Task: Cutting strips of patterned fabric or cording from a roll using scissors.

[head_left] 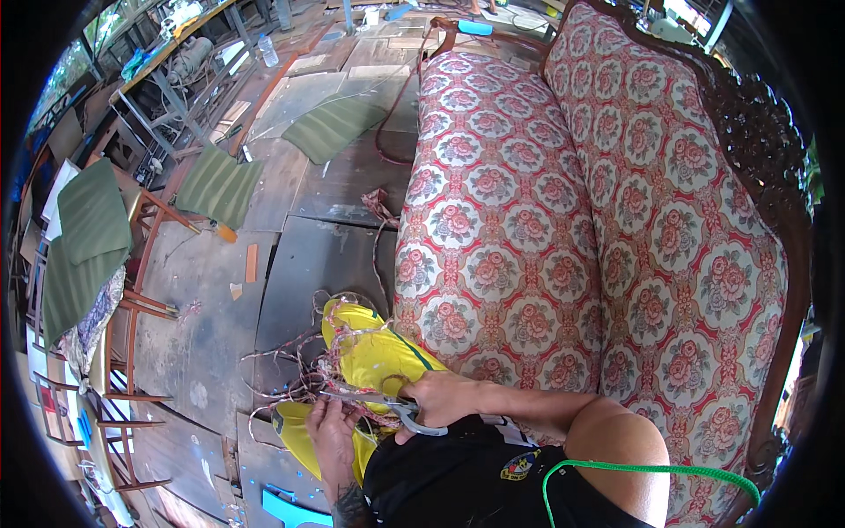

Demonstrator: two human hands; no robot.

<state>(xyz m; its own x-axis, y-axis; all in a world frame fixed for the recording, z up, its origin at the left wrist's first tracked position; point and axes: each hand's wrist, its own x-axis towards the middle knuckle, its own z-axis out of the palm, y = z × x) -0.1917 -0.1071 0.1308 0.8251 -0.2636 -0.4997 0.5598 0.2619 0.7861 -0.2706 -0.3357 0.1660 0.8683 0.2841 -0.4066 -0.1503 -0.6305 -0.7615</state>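
A bundle of tangled reddish and pale cord-like strips point(306, 380) lies over my lap, its loose ends spreading to the left across my yellow trousers point(374, 352). My right hand point(440, 400) is closed round the grey handles of a pair of scissors point(412, 417), whose blades point left into the bundle. My left hand point(333, 442) pinches some of the strips by the blade tips. Fingers and strands hide exactly where the blades meet them.
To my right stands a long sofa point(502, 220) in red floral fabric with a carved dark wood frame. Green fabric pieces point(334, 123) lie on the board floor point(202, 326). Wooden chair frames point(132, 387) stand at left, a workbench point(176, 48) far left, a blue plastic piece point(286, 509) nearby.
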